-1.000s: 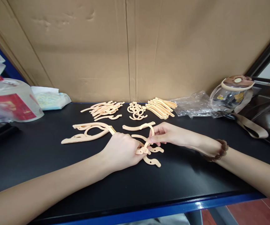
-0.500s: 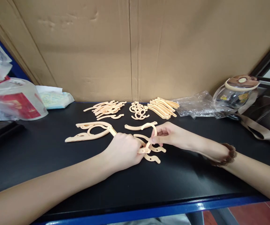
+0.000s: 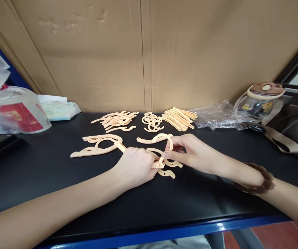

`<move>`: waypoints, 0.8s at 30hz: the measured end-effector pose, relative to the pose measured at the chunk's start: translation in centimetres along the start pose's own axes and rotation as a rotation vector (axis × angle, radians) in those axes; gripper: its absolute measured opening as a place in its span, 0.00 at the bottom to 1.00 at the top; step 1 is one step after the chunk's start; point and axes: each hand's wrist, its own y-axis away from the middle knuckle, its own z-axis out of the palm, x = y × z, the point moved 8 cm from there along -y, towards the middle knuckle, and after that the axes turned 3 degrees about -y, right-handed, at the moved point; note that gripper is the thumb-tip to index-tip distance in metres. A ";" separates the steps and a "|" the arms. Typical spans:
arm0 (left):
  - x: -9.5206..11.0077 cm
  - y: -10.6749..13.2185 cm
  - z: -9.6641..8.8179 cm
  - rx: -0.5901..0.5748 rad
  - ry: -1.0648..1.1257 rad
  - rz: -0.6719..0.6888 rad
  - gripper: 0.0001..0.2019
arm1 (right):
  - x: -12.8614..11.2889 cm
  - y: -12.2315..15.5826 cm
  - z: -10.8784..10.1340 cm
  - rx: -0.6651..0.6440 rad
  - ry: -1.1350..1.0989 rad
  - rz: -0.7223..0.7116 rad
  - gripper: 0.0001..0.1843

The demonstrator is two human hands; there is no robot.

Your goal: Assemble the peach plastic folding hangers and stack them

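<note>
My left hand [image 3: 134,166] is closed around the joint of a peach plastic hanger assembly [image 3: 161,165] on the black table [image 3: 60,186]. My right hand [image 3: 190,152] pinches the curved hook piece [image 3: 167,140] that rises from that joint. Loose curved arm pieces [image 3: 167,173] lie under and beside the joint. A longer arm [image 3: 120,146] sticks out to the left from under my left hand. A finished folded hanger [image 3: 97,146] lies just left of it.
Three piles of peach parts lie at the back: arms [image 3: 116,121], hooks [image 3: 152,122], straight bars [image 3: 180,119]. Clear plastic wrap [image 3: 216,116] and a lidded jar [image 3: 261,100] sit at the right, plastic bags [image 3: 14,112] at the left. A cardboard wall [image 3: 149,52] stands behind.
Both hands stay on the hanger joint; my right hand's fingers have shifted slightly lower on the hook. The view has drifted a little.
</note>
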 end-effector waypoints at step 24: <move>-2.2 0.3 -3.9 0.207 0.052 -0.136 0.13 | 2.5 -0.9 -2.9 0.198 0.061 -0.007 0.20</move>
